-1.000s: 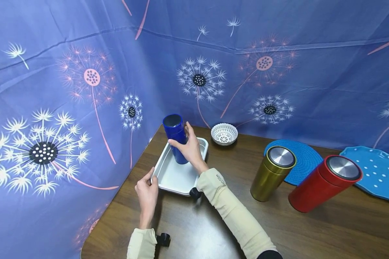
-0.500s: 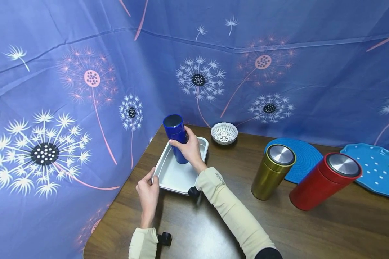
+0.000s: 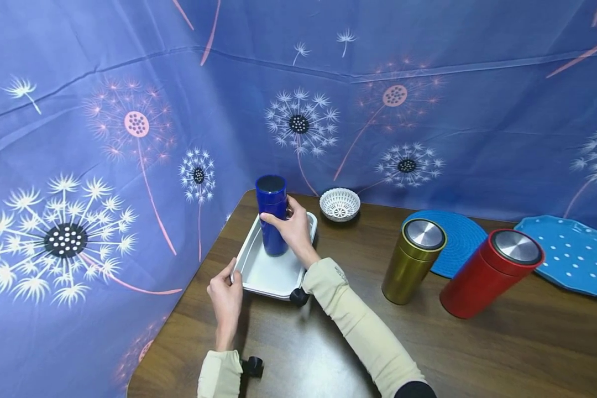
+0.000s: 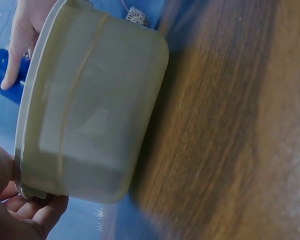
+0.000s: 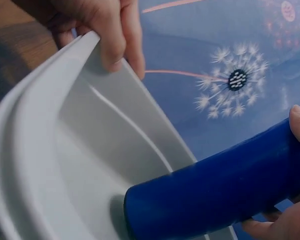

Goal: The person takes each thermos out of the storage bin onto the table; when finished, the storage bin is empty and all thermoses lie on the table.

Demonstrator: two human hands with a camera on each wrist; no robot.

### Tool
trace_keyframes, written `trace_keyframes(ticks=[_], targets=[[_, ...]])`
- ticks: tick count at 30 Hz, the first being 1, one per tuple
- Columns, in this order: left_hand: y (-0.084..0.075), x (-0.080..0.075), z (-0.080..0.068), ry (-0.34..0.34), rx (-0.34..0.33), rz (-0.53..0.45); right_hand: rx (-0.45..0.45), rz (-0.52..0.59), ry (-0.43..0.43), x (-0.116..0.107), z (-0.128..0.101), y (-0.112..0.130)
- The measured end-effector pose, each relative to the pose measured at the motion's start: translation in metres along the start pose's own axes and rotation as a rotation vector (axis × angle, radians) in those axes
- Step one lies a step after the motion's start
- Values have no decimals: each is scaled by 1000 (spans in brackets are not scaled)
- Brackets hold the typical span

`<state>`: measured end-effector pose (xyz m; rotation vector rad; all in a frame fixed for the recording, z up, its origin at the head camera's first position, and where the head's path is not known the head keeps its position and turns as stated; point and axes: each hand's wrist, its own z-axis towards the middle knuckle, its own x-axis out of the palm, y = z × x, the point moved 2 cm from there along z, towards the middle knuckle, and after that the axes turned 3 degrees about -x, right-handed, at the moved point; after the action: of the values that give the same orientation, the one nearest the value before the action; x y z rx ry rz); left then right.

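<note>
A blue thermos flask (image 3: 273, 215) with a black top stands nearly upright inside a white plastic tub (image 3: 251, 276), its base at or close to the tub's floor. My right hand (image 3: 293, 228) grips the flask from the right, thumb across the front. In the right wrist view, the flask (image 5: 215, 190) reaches down into the tub (image 5: 105, 130). My left hand (image 3: 226, 293) pinches the tub's near-left corner. The left wrist view shows the tub's deep outer wall (image 4: 100, 110) and my left hand (image 4: 20, 210) at its rim.
Behind the tub, to the right, sits a small white openwork bowl (image 3: 340, 205). Farther right stand a gold thermos flask (image 3: 412, 265) and a red one (image 3: 487, 276). Behind them lie a round blue woven mat (image 3: 465, 243) and a blue dotted plate (image 3: 577, 257). Patterned cloth hangs behind the wooden table (image 3: 298, 354).
The blue flask has gone from leaning left to nearly upright, its top shifting slightly right. My left hand stays at the tub's corner. The head view has shifted slightly.
</note>
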<state>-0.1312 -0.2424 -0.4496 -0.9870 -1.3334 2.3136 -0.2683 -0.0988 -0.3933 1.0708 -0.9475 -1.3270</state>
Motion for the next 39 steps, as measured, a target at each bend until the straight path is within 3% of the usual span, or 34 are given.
trace_keyframes(ticks=[7,15,22,25,32,39], targets=[[1,-1,-3,6,-1,21,-23,-16,-37,-22,-12,19],[2,0,-5,18,-6,22,-81,97,-24,-61,-41,83],[2,1,-1,18,-17,21,-160,150,-62,-89,-56,106],[1,1,0,18,-10,15,-201,124,-88,-100,-63,115],[1,1,-1,19,-13,-4,-249,24,-132,-117,-82,124],[1,1,-1,16,-11,2,-186,-5,-167,-127,-93,114]])
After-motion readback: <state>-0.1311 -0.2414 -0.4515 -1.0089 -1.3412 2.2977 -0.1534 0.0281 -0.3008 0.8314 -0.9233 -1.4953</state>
